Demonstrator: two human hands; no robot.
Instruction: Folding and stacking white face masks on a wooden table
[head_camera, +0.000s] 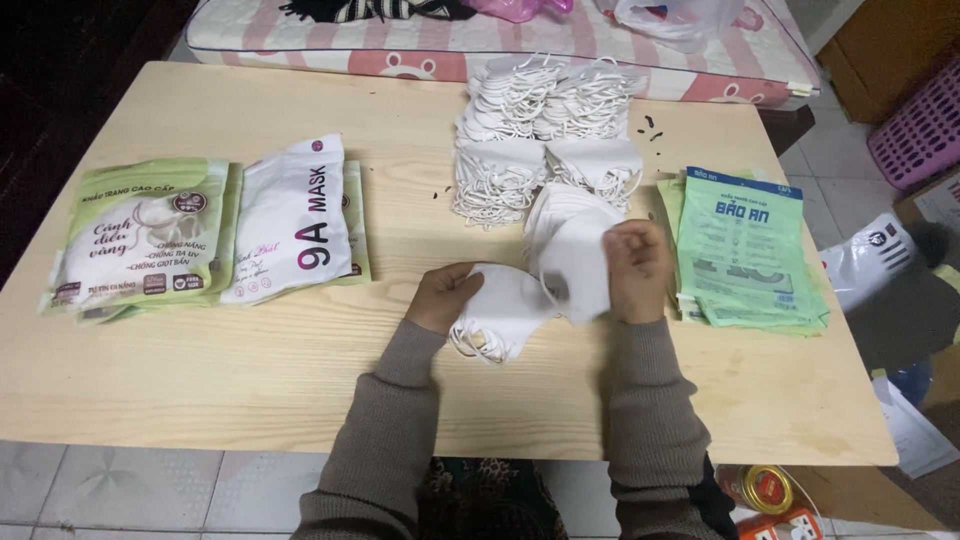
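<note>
My left hand (442, 295) grips a small stack of folded white face masks (505, 305) lying on the wooden table (300, 370), their ear loops hanging toward me. My right hand (637, 268) holds one white mask (578, 262) upright, just right of that stack and touching it. Directly behind my hands, more white masks (545, 135) are piled in several stacks with tangled ear loops.
A pile of flat green and blue packets (745, 250) lies to the right. Green and white filled mask bags (205, 235) lie at the left. A pink striped mattress (500, 45) runs behind the table. A purple basket (915, 130) and bags sit on the floor at right.
</note>
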